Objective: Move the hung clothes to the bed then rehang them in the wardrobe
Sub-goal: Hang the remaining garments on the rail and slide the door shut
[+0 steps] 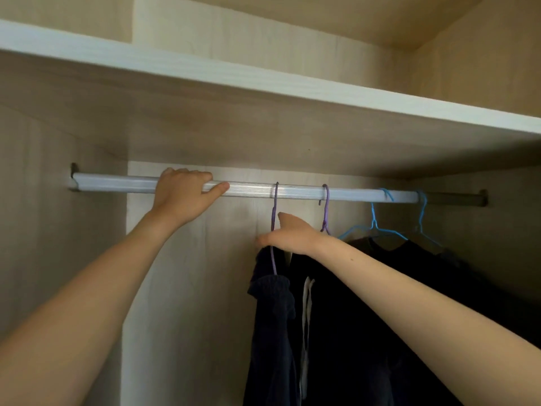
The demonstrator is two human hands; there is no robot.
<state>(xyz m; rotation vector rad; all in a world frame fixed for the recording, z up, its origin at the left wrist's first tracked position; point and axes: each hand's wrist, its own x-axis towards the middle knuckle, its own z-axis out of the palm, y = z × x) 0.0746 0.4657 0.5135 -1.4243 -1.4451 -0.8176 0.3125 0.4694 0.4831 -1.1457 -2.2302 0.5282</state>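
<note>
A silver rail [251,193] runs across the wardrobe. My left hand [183,197] grips the rail near its left end, fingers over the top and thumb underneath. Several dark garments [351,303] hang on the right half from two purple hangers [275,218] and two blue hangers [374,221]. The leftmost garment is a dark blue hoodie [272,303] on the first purple hanger. My right hand [288,234] holds that hanger at its neck, just above the hoodie's shoulder, fingers curled over the wire.
A white-edged shelf [263,83] sits just above the rail. Wooden wardrobe walls close in on the left [44,200] and right [497,230]. The left stretch of rail carries no hangers.
</note>
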